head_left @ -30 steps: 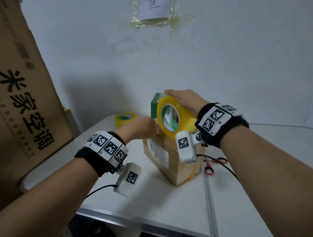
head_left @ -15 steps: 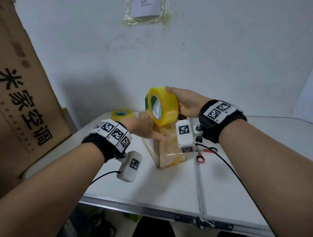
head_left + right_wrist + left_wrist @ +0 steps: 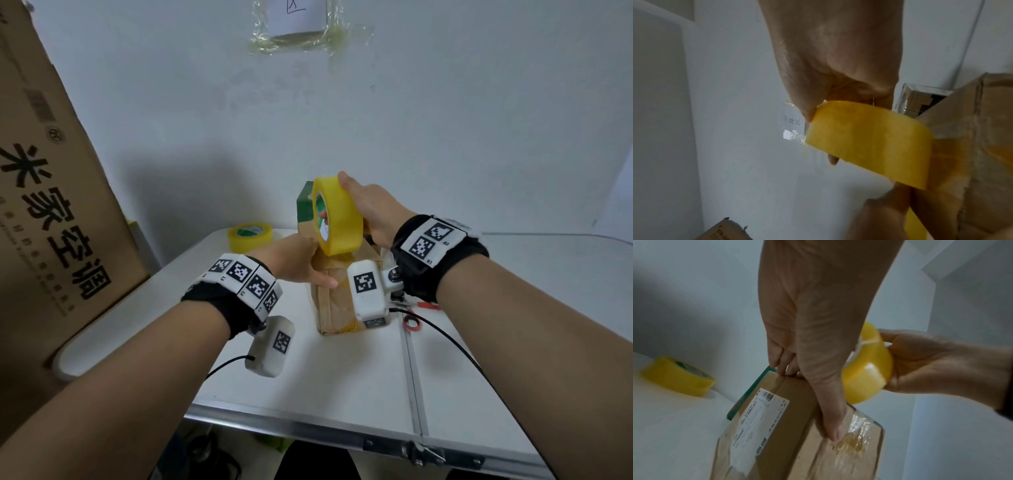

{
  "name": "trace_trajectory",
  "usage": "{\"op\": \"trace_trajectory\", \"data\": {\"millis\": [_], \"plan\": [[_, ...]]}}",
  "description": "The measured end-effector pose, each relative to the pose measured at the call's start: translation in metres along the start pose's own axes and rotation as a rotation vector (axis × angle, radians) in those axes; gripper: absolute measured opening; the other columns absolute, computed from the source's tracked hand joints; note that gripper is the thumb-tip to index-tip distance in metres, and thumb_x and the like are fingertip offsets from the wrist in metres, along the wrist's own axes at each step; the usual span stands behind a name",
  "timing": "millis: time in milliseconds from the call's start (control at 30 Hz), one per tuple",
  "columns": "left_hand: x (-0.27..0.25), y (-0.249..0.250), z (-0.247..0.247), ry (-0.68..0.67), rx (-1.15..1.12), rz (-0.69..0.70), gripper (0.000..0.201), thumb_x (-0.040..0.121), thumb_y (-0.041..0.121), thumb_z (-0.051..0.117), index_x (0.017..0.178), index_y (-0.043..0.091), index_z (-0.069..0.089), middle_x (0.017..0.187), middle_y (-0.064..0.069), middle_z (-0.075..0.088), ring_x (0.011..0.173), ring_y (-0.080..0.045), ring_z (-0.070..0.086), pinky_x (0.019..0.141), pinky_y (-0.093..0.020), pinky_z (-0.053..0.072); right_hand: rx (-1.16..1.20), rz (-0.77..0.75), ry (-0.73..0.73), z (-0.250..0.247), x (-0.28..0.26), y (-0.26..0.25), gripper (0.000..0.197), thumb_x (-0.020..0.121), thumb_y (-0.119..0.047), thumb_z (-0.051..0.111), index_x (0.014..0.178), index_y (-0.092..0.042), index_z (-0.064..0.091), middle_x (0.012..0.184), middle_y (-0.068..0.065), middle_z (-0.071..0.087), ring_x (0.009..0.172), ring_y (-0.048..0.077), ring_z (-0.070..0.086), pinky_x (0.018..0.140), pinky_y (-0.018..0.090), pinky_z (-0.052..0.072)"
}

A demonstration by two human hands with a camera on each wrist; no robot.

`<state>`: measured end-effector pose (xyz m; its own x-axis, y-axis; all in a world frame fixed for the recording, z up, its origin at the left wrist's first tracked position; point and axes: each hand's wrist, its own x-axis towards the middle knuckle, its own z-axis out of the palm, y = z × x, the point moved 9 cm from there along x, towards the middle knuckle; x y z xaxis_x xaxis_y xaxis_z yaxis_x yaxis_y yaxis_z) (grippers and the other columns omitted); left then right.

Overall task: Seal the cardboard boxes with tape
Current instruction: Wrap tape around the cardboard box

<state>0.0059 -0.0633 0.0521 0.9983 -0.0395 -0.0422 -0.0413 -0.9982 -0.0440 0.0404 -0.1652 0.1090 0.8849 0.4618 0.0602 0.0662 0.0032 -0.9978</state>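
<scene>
A small cardboard box point(image 3: 334, 305) stands on the white table point(image 3: 342, 377). My right hand point(image 3: 356, 198) grips a yellow tape roll point(image 3: 340, 219) just above the box top, thumb over the rim and a finger through the core. A strip of tape point(image 3: 943, 155) runs from the roll down onto the box. My left hand point(image 3: 301, 263) rests on the box, fingers on its top edge point(image 3: 785, 369). Its straight thumb point(image 3: 835, 426) presses the shiny tape point(image 3: 857, 433) against the near face. A shipping label point(image 3: 756, 423) is on the box's left side.
A second yellow tape roll point(image 3: 250, 234) lies at the table's back left. Red-handled scissors point(image 3: 412, 323) lie right of the box, partly behind my wrist camera. A green box point(image 3: 305, 205) stands behind the small box. A large printed carton point(image 3: 51, 212) leans at the left.
My right hand raised the roll and turned it edge-on above the box, drawing tape out. My left thumb moved from beside the roll down onto the box's near face.
</scene>
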Motion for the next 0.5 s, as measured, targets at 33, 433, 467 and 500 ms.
{"op": "trace_trajectory", "data": {"millis": [33,433,467,500], "plan": [[0.000,-0.001,-0.001,0.004,-0.009,0.004,0.063,0.085,0.057,0.062,0.125,0.009,0.054,0.112,-0.005,0.062,0.096,-0.020,0.055,0.077,-0.025,0.038,0.015,0.004,0.013,-0.002,-0.002,-0.002,0.052,0.102,-0.043,0.046,0.103,0.006,0.064,0.087,0.019,0.072,0.068,0.025,0.071,0.059,0.030,0.060],[0.012,-0.010,-0.001,0.028,0.032,-0.020,0.064,0.076,0.070,0.062,0.104,0.014,0.060,0.097,0.001,0.063,0.092,-0.022,0.059,0.090,-0.038,0.049,-0.072,0.020,0.183,-0.023,-0.032,-0.003,0.051,0.088,-0.051,0.055,0.100,-0.003,0.067,0.091,0.012,0.073,0.080,0.021,0.071,0.079,0.029,0.058],[0.014,-0.010,-0.001,0.021,0.039,-0.029,0.065,0.074,0.072,0.062,0.103,0.014,0.061,0.098,-0.001,0.066,0.092,-0.023,0.060,0.089,-0.038,0.050,-0.099,0.029,0.181,-0.026,-0.032,0.000,0.046,0.094,-0.047,0.052,0.094,-0.003,0.066,0.082,0.010,0.074,0.070,0.017,0.071,0.071,0.024,0.057],[0.016,-0.008,-0.001,0.014,0.042,-0.028,0.066,0.074,0.073,0.062,0.102,0.014,0.062,0.097,-0.002,0.066,0.091,-0.023,0.061,0.086,-0.037,0.050,-0.114,0.033,0.207,-0.031,-0.032,0.004,0.043,0.097,-0.045,0.050,0.091,-0.005,0.063,0.075,0.006,0.074,0.064,0.013,0.071,0.066,0.022,0.056]]}}
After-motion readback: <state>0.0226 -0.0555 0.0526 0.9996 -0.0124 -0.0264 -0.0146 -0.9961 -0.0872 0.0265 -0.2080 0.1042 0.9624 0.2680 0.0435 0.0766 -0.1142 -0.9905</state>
